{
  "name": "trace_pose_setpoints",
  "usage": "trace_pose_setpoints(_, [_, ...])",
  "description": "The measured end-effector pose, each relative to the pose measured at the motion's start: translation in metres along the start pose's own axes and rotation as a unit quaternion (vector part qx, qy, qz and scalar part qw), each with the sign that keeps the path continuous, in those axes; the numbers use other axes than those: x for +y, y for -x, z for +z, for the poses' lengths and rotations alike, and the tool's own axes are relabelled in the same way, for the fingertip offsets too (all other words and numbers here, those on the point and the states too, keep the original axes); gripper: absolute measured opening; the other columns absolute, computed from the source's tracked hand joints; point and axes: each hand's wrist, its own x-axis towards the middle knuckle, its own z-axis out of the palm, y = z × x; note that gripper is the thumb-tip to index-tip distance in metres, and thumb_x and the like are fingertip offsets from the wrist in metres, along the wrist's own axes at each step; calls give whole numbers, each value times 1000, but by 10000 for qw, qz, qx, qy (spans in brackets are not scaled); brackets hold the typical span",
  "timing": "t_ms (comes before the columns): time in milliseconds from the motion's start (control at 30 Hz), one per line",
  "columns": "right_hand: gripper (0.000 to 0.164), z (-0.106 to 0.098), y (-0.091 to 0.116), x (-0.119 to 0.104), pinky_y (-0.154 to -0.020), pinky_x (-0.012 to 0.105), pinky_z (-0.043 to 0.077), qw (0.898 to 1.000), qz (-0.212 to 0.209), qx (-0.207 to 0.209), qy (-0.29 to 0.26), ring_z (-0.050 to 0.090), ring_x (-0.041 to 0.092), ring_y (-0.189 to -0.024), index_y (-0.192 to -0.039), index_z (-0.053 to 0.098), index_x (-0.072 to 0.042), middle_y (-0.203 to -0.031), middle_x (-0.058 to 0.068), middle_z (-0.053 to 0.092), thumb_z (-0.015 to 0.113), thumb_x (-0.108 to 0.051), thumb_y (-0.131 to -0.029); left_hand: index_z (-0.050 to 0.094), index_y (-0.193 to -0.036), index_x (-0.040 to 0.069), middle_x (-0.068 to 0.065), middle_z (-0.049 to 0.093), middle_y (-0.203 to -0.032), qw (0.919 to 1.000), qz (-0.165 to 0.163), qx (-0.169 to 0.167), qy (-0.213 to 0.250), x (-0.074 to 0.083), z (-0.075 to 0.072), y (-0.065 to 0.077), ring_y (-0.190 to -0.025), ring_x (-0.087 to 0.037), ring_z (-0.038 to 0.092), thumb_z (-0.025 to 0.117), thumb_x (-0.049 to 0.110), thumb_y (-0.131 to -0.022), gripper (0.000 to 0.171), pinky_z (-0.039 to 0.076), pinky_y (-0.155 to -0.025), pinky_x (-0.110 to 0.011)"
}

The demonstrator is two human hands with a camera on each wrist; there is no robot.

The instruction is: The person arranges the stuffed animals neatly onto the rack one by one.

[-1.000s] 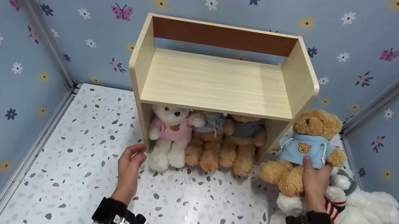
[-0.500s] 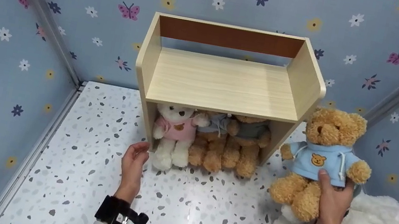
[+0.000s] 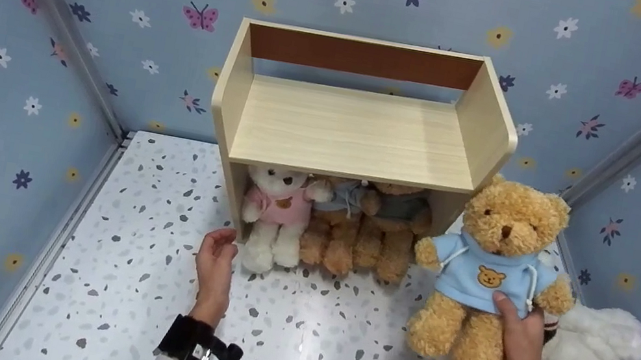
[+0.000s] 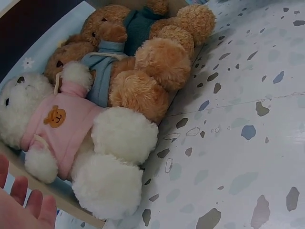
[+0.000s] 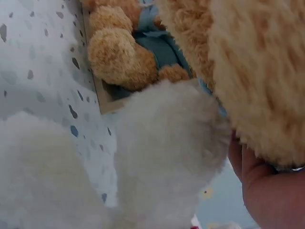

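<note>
Speckled floor [image 3: 298, 341] | right hand [image 3: 524, 351] gripped blue-hoodie teddy [image 3: 484, 281], right of shelf [image 3: 355, 130] | left hand [image 3: 213, 273] loose-fingered, shelf's left | off-centre grip risked twisting

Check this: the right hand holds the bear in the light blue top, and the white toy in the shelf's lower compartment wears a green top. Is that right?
The green is wrong: the white toy wears a pink top, as the left wrist view shows. The right hand does hold the bear.
</note>
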Motion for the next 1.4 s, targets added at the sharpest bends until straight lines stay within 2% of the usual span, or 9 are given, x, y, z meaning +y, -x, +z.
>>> trace_pose_setpoints(300, [4, 17, 23, 19, -69, 31, 59, 9936, 64, -528, -993, 69, 17, -74, -101, 63, -5, -85, 4, 71, 62, -9, -101, 57, -125, -11, -28, 57, -132, 9988, 322, -137, -348, 3, 9, 8, -131, -33, 53, 48, -7, -97, 29, 43, -101, -25])
trace_pose_setpoints(500, [18, 32, 35, 28, -77, 30, 59, 9912, 3, -857, -1009, 70, 18, -86, -117, 58, -3, -99, 4, 71, 60, -3, -99, 56, -123, -10, -28, 58, -131, 9984, 450, -341, -2, 2, 15, 13, -131, -32, 53, 49, -9, -95, 29, 43, -102, -23])
trace_pose_setpoints(667, [29, 51, 43, 35, -82, 30, 58, 9874, 35, -1155, -1085, 70, 19, -93, -125, 53, 1, -106, 6, 70, 59, 0, -97, 53, -126, -10, -29, 57, -131, 9933, 464, -964, 432, 5, 25, 20, -128, -33, 55, 46, -7, -96, 30, 49, -101, -28])
trace_pose_setpoints(833, [28, 70, 46, 39, -79, 32, 60, 9865, 104, -1218, -1091, 72, 21, -89, -122, 58, 7, -102, 9, 73, 60, -1, -96, 49, -132, -10, -29, 53, -139, 9760, 187, -2082, 607, 8, 36, 29, -134, -44, 52, 43, 5, -107, 30, 46, -111, -46])
trace_pose_setpoints(1033, [40, 86, 47, 39, -85, 32, 59, 9845, 36, -1485, -931, 71, 22, -98, -131, 51, 6, -111, 10, 70, 64, -2, -94, 35, -151, -11, -38, 43, -149, 9420, -337, -3291, 564, 8, 54, 40, -139, -49, 45, 36, 26, -113, 53, 39, -117, -51])
trace_pose_setpoints(1167, [41, 94, 47, 40, -85, 37, 60, 9789, -122, -1818, -921, 71, 27, -100, -130, 50, 5, -115, 16, 69, 67, 0, -93, 16, -162, -5, -36, 42, -151, 9223, -696, -3784, 365, 9, 63, 46, -144, -46, 40, 33, 39, -113, 68, 34, -119, -51])
trace_pose_setpoints(1267, [42, 100, 47, 42, -87, 37, 59, 9734, -143, -2049, -1015, 70, 28, -104, -130, 49, 4, -118, 17, 67, 68, 2, -92, 20, -165, 5, -23, 38, -158, 9127, -749, -4017, 25, 9, 68, 50, -147, -38, 35, 36, 44, -112, 68, 33, -118, -52])
trace_pose_setpoints(1367, [45, 108, 45, 42, -91, 37, 58, 9657, -215, -2284, -1218, 68, 28, -110, -132, 47, 3, -124, 17, 64, 68, 4, -92, 27, -165, 13, -17, 50, -128, 9058, -806, -4154, -211, 8, 73, 52, -114, -28, 52, 48, 41, -109, 66, 43, -101, -44])
trace_pose_setpoints(1400, [45, 111, 44, 42, -92, 37, 57, 9630, -250, -2369, -1258, 67, 28, -111, -132, 46, 2, -125, 18, 64, 67, 4, -93, 27, -165, 14, -18, 51, -136, 9038, -852, -4187, -223, 7, 74, 53, -112, -23, 55, 52, 37, -107, 67, 45, -98, -41])
